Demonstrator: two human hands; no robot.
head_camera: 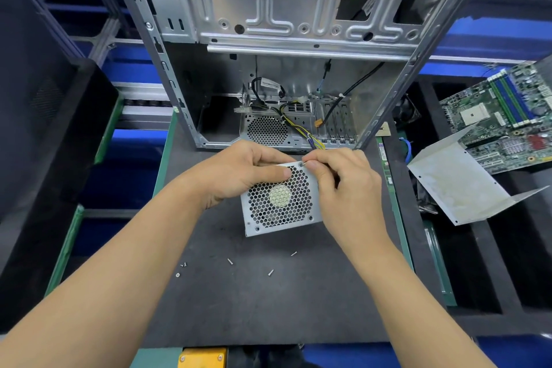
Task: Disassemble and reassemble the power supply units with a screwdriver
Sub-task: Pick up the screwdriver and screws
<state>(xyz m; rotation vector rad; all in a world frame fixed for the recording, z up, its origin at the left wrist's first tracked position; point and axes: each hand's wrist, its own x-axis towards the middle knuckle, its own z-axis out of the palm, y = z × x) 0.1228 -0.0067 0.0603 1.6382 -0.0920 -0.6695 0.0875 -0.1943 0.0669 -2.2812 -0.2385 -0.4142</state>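
- Left hand [239, 173] grips the grey metal power supply unit with the honeycomb fan grille [280, 200] by its upper left edge, thumb lying flat across the mesh, other fingers curled over the top.
- Right hand [340, 179] has thumb and forefinger pressed together at the unit's top right corner, right by a screw hole. Looks like they pinch something tiny there, but I can't make out what it is.
- The unit itself is tilted up off the dark grey work mat [239, 302], grille side facing the camera, held between both hands.
- Just below the grip, a handful of small silver loose screws [230, 261] lie scattered on the mat, apart from each other.
- Right behind the hands stands the open silver computer case [283, 39]; yellow and black wires [301, 128] run from it down toward the right-hand fingers.
- Well off to the right of the grip: a bent sheet-metal cover [457, 185] and a green motherboard [504, 116] partly under it.
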